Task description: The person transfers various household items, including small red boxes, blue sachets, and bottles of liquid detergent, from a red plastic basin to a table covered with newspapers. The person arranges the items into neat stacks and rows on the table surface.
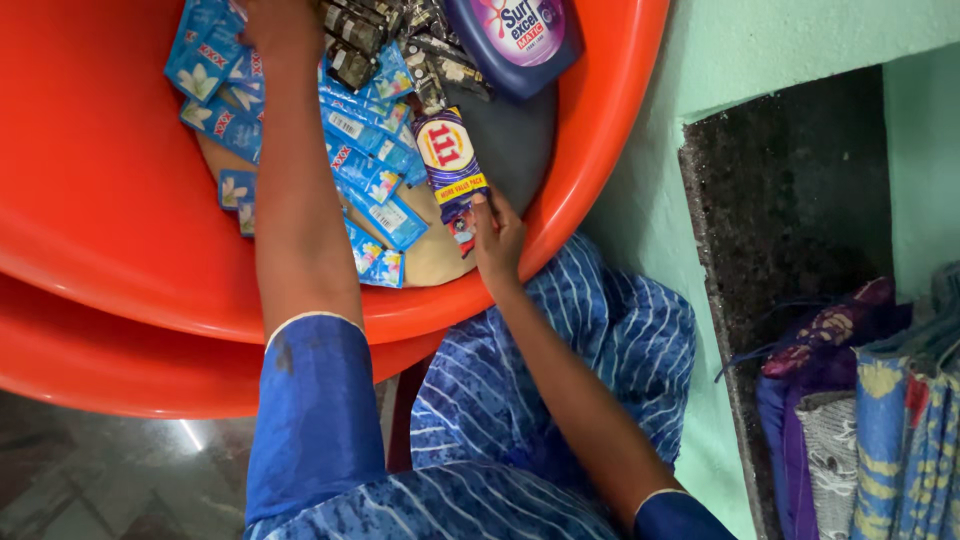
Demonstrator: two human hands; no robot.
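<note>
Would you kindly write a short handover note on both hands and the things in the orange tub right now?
Right hand: fingers on the lower end of the purple-and-yellow packet; grip looks light.
Left hand: reaches up over the blue sachets, mostly cut off by the frame's top edge; cannot tell if it holds anything.
Orange tub: holds the sachets, dark sachets and a purple bottle.
Done: items lie together in the tub.
Left: nothing has been lifted out.

Your right hand [497, 240] pinches the lower end of a long purple packet [450, 165] with a yellow and red label, lying lengthwise inside the orange tub [100, 200]. Your left hand [282, 25] rests on the blue sachets [370, 175] heaped beside it.
</note>
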